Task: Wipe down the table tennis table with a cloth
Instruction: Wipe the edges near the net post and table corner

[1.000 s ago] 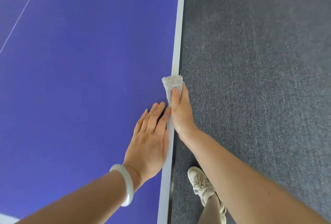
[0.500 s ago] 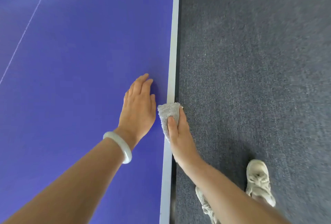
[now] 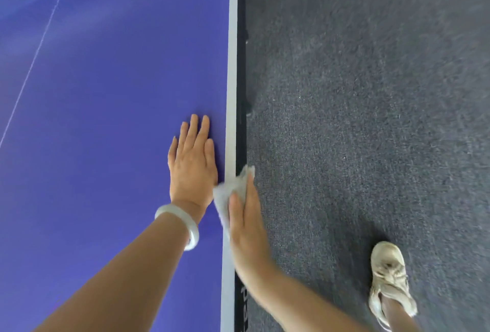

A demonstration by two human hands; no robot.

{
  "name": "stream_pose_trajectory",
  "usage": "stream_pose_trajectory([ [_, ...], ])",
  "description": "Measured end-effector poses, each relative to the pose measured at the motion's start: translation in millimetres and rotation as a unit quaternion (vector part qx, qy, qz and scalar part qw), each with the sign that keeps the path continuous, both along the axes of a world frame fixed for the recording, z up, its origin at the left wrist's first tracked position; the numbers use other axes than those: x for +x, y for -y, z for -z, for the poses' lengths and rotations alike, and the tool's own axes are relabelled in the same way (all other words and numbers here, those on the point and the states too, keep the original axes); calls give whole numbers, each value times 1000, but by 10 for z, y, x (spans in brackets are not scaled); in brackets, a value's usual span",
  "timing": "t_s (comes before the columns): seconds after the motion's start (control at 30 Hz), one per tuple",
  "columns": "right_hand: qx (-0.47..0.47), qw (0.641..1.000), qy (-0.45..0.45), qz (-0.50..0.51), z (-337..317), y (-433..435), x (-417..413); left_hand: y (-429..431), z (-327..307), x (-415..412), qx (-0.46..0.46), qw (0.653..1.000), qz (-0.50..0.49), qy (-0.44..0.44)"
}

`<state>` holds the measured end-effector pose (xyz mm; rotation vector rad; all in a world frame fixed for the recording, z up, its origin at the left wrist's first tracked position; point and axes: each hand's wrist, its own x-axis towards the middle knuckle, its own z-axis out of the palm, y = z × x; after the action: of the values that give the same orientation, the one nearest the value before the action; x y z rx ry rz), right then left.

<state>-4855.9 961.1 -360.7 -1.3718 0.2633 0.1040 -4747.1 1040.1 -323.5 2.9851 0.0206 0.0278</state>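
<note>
The right hand (image 3: 246, 228) grips the cloth (image 3: 230, 191), thumb on top, and holds it folded over the white edge line (image 3: 232, 66) of the table tennis table (image 3: 106, 119). The left hand (image 3: 192, 162) lies flat on the blue surface, fingers straight, holding nothing, just inboard of the cloth. The edge runs straight ahead of the person, so the wipe probably follows that axis, led by the right hand.

Head camera looks steeply down, seemingly near table (image 3: 106, 119).

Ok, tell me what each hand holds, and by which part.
Right hand grips the cloth by its near end, against the table edge; left hand lies flat, holding nothing.
</note>
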Motion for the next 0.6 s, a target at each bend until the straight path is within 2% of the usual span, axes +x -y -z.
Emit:
stream_pose_trajectory([
  [0.1, -12, 1000, -26, 1, -6, -72, -199, -4, -17, 5, -14, 1000, -1, 2],
  [0.2, -22, 997, -56, 37, -44, -17, 576, 19, -36, 7, -12, 1000, -1, -6],
  [0.3, -6, 998, -66, 15, 8, 197, 1642, 4, -31, 1, -6, 1000, 2, -12],
  [0.37, 1, 999, -48, 16, 35, 256, 1956, 3, -31, -9, -3, 1000, 4, -10],
  [0.43, -3, 999, 7, 34, 41, 195, 1739, 8, -30, -18, -11, 1000, 1, -12],
  [0.5, -19, 997, 61, 37, 47, 93, 1169, 6, -26, -21, -28, 999, -1, -17],
  [0.6, -48, 995, 84, 18, 115, -3, 594, -3, -13, -20, -34, 999, -2, -20],
])
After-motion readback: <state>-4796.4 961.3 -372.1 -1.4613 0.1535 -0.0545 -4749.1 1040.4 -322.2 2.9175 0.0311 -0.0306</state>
